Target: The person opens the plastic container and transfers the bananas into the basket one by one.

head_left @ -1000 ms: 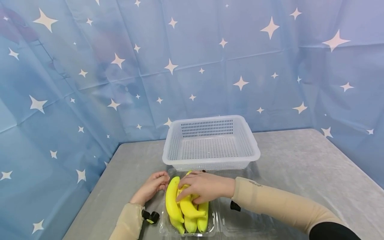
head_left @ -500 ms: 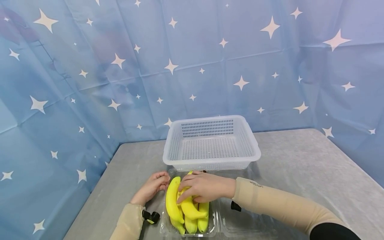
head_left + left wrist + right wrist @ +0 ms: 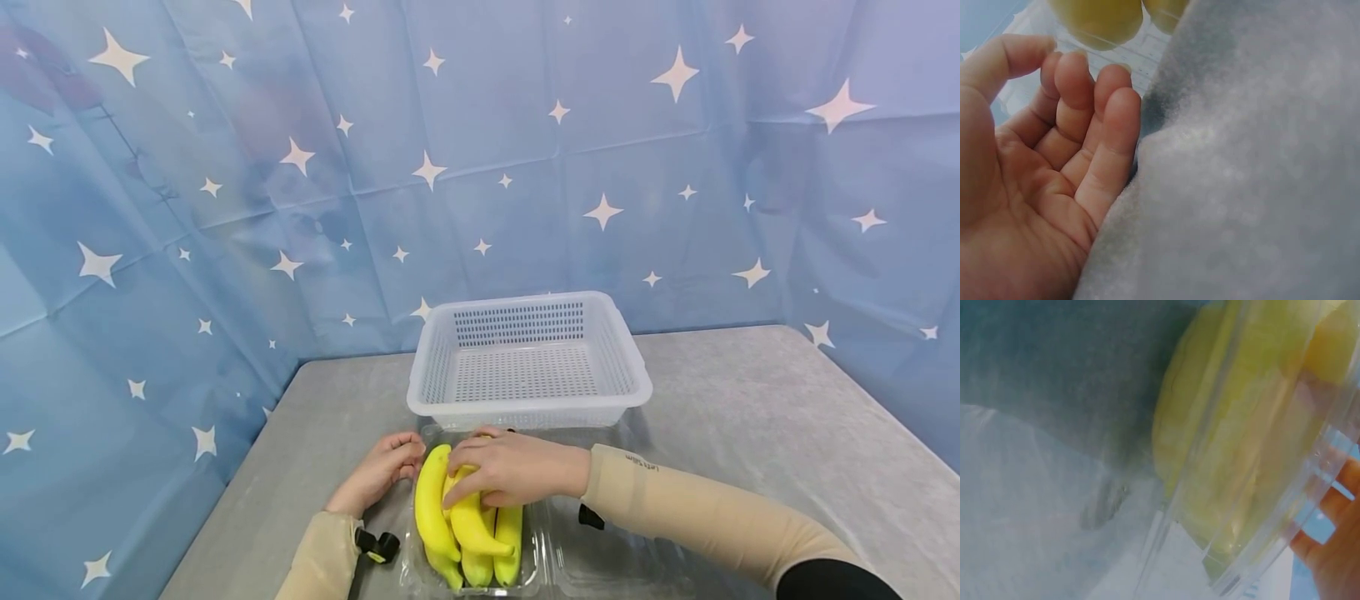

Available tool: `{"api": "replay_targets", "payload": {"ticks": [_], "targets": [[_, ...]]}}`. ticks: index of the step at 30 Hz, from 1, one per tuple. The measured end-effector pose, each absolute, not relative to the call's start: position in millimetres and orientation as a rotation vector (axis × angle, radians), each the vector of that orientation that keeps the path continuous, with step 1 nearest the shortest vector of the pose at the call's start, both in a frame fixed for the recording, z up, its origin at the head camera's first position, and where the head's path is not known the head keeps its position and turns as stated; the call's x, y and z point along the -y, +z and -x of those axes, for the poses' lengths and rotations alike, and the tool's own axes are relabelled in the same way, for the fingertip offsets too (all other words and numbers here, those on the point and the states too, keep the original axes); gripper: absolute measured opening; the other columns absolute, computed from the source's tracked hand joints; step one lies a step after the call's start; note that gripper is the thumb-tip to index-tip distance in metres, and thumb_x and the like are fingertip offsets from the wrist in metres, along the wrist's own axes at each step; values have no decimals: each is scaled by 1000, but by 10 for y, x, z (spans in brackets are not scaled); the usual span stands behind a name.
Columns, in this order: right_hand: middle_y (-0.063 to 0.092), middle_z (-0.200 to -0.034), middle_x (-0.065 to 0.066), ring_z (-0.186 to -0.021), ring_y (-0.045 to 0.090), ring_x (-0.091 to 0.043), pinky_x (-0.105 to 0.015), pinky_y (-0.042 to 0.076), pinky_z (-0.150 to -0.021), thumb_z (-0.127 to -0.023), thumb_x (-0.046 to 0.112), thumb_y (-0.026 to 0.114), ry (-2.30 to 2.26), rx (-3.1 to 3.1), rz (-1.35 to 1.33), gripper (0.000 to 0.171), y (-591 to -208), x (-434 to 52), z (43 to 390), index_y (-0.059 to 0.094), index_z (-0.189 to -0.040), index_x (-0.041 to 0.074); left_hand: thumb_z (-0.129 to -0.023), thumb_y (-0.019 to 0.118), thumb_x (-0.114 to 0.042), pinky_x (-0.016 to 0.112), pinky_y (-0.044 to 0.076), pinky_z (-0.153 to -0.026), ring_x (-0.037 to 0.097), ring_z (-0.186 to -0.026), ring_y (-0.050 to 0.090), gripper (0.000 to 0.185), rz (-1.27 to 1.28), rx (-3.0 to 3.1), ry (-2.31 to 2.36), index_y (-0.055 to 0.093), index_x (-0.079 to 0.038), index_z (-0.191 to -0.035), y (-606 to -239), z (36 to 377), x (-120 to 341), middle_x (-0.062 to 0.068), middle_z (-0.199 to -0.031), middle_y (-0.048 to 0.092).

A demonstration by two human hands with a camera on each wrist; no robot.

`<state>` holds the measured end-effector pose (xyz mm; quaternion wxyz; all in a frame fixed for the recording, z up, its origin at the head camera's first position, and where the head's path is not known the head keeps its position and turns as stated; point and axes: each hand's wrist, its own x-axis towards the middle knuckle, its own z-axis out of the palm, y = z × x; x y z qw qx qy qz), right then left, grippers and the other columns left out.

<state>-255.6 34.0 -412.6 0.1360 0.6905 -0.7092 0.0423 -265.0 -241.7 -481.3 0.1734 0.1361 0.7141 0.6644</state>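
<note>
Several yellow bananas [image 3: 431, 504] lie lengthwise in a clear plastic box [image 3: 542, 550]. From above, my right hand [image 3: 513, 467] grips the top middle banana [image 3: 472, 529], fingers spread over its far half. In the right wrist view, bananas [image 3: 1210, 425] show through the box wall, and part of the right hand [image 3: 1338, 531] appears past the rim. My left hand [image 3: 386, 467] is at the box's far left corner. Its thumb and index fingertip pinch together at the plastic edge in the left wrist view, the other fingers [image 3: 1119, 125] curled.
The box's clear lid [image 3: 615, 550] lies opened out to the right, under the right forearm. Behind the box stands a white perforated basket [image 3: 528, 408] on the grey table [image 3: 750, 400]. A blue star-patterned curtain [image 3: 525, 150] encloses the back and sides.
The near tip of the banana under my right hand has shifted slightly toward me and lower. My left hand stays at the box corner. The head view tilts a little.
</note>
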Motion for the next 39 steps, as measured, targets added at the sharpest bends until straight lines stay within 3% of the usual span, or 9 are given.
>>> {"api": "replay_targets", "payload": {"ticks": [39], "targets": [[58,-124,0,-116,52,-13,-34,38,-101,-82,17,76,205,1984,-1954,49,-3924,-388,2565,61,-127,31,-98,52,-14,24,52,-63,12,-65,54,17,-372,-2021,1889,55,-9,-82,-4816,2648,2411,2,-72,54]]}}
